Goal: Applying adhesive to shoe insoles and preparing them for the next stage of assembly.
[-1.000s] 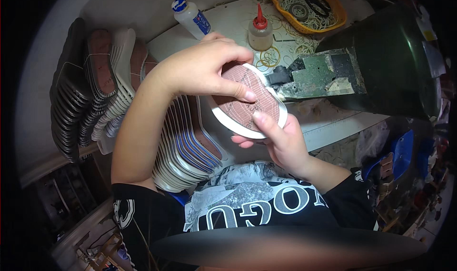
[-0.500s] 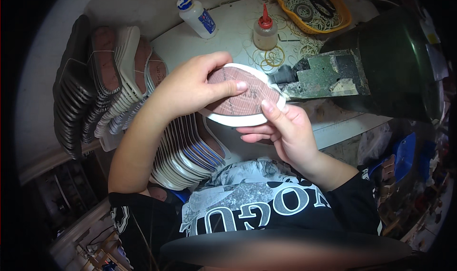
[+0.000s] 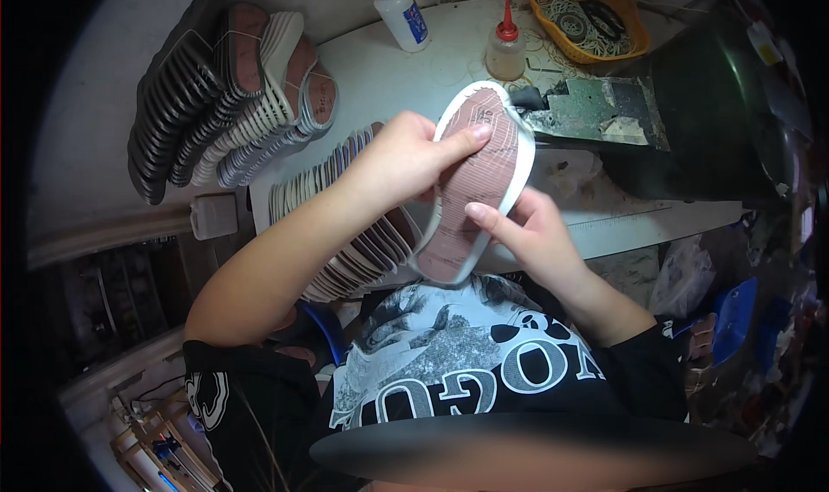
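Between my two hands is a shoe insole [image 3: 473, 177], its face pinkish brown with faint lines and its rim wrapped in white. It points lengthwise, one end toward the table's back and the other near my shirt. My left hand [image 3: 410, 157] grips the insole's left side, thumb pressed on the face near the far end. On the opposite edge, my right hand [image 3: 537, 231] has its thumb on the face and its fingers behind. The insole's right rim lies against or very near the black tip [image 3: 528, 99] of a green machine [image 3: 596, 110]; contact cannot be made out.
Stacked insoles [image 3: 246, 51] lean at the left, with another row of insoles [image 3: 332, 177] beside my left forearm. Behind stand a white bottle [image 3: 401, 17] and a red-nozzled bottle [image 3: 505, 53]. A yellow basket [image 3: 635, 47] holds rubber bands. A ruler [image 3: 617, 218] lies along the table's front.
The insole has turned from lying crosswise to pointing lengthwise, its near end swinging down toward my shirt. Both hands still grip it. The whole view has shifted too.
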A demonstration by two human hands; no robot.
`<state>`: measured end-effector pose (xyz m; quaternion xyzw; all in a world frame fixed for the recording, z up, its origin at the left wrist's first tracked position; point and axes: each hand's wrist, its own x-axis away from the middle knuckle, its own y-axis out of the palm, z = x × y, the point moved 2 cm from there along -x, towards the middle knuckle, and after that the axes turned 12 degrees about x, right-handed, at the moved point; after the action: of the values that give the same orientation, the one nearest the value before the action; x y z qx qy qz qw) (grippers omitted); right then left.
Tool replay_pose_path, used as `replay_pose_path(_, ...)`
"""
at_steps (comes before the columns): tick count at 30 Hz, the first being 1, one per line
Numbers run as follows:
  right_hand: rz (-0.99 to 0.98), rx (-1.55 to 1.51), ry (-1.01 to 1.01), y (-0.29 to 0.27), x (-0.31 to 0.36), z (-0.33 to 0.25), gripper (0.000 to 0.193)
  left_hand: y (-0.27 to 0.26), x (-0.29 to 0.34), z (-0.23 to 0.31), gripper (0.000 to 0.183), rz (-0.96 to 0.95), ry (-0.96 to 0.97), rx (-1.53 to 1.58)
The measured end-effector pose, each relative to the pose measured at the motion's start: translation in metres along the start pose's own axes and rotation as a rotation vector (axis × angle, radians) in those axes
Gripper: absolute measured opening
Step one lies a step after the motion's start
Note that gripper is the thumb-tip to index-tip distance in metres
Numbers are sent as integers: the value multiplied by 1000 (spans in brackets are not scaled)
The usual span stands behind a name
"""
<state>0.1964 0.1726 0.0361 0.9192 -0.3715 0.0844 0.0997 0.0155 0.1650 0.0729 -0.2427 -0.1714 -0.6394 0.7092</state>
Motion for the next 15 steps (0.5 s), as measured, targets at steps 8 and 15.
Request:
replay_pose_path(8, 103, 191, -105, -29, -13, -6, 25, 3, 12, -5, 50, -132, -47, 151)
replay_pose_path(15, 5, -13, -34, -37, -21, -3, 29, 1, 3, -4, 35, 8, 50, 234)
